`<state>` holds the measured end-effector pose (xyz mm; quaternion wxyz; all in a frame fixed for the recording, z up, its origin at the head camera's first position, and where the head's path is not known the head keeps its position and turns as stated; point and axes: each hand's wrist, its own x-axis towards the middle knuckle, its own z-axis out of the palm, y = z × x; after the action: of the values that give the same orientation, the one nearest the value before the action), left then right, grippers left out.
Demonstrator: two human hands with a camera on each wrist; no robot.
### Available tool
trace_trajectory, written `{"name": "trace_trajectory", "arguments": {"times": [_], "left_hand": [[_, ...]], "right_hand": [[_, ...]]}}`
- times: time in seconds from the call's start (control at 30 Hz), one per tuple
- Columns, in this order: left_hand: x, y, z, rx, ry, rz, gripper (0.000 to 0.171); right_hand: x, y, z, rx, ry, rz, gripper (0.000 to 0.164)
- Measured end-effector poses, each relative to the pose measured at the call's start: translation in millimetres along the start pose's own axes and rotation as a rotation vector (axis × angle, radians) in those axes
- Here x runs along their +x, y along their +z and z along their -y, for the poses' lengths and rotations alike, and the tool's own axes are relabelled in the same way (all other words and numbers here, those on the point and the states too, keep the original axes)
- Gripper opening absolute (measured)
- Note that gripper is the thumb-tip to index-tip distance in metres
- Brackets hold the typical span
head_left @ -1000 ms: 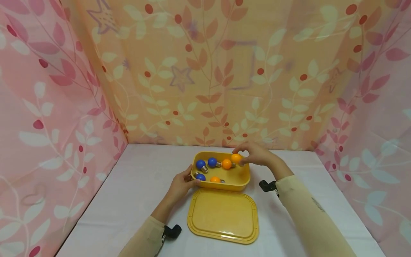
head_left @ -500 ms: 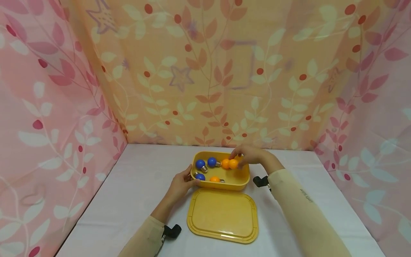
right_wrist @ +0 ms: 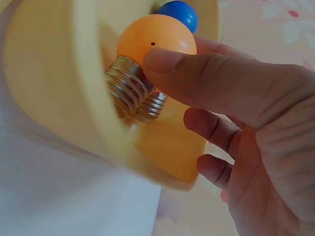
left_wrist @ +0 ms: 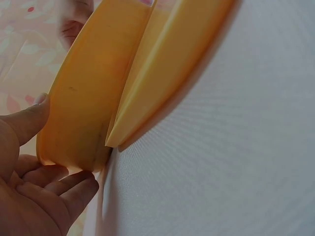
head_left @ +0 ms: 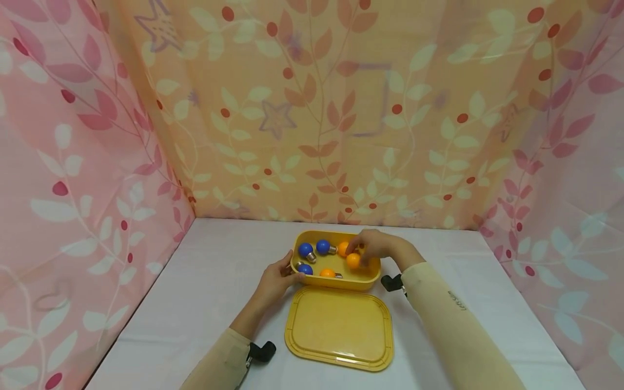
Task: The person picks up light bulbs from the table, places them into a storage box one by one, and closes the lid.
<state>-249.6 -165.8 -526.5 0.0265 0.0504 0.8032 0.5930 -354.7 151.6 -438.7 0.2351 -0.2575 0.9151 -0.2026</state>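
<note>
My right hand (head_left: 382,245) pinches an orange light bulb (head_left: 353,262) over the right part of a yellow plastic box (head_left: 336,283). In the right wrist view the thumb presses on the bulb's round top, and its silver screw base (right_wrist: 129,86) points toward the box wall. Inside the box lie blue bulbs, one at the left (head_left: 305,249), and orange bulbs, one near the front wall (head_left: 327,273). My left hand (head_left: 272,281) grips the box's left end, thumb at the front corner and fingers round the side. The fingertips at the far side are partly hidden.
A yellow lid (head_left: 338,327) lies flat on the white cloth-covered table (head_left: 209,260), just in front of the box. Patterned fabric (head_left: 312,119) stands behind and on both sides. Each wrist bears a small black camera mount (head_left: 262,352).
My right hand has carried the orange bulb from the box's far right corner toward the front and slightly left, lower into the box. The left hand keeps its hold.
</note>
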Motion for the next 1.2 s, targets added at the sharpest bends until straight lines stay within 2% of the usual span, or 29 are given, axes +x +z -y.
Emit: {"name": "trace_trajectory", "arguments": {"times": [0.33, 0.6, 0.97, 1.2], "left_hand": [[1.9, -1.4, 2.0, 0.006, 0.001, 0.0, 0.084], [0.2, -0.2, 1.9, 0.013, -0.002, 0.006, 0.083], [0.4, 0.3, 1.7, 0.005, -0.001, 0.009, 0.085], [0.2, 0.2, 0.7, 0.016, 0.003, -0.001, 0.083]], "right_hand": [[2, 8, -4, -0.103, 0.01, -0.026, 0.042], [2, 14, -7, -0.095, 0.041, -0.025, 0.041], [-4, 11, -7, -0.136, -0.039, -0.075, 0.038], [-17, 5, -7, -0.097, -0.128, -0.185, 0.036]]}}
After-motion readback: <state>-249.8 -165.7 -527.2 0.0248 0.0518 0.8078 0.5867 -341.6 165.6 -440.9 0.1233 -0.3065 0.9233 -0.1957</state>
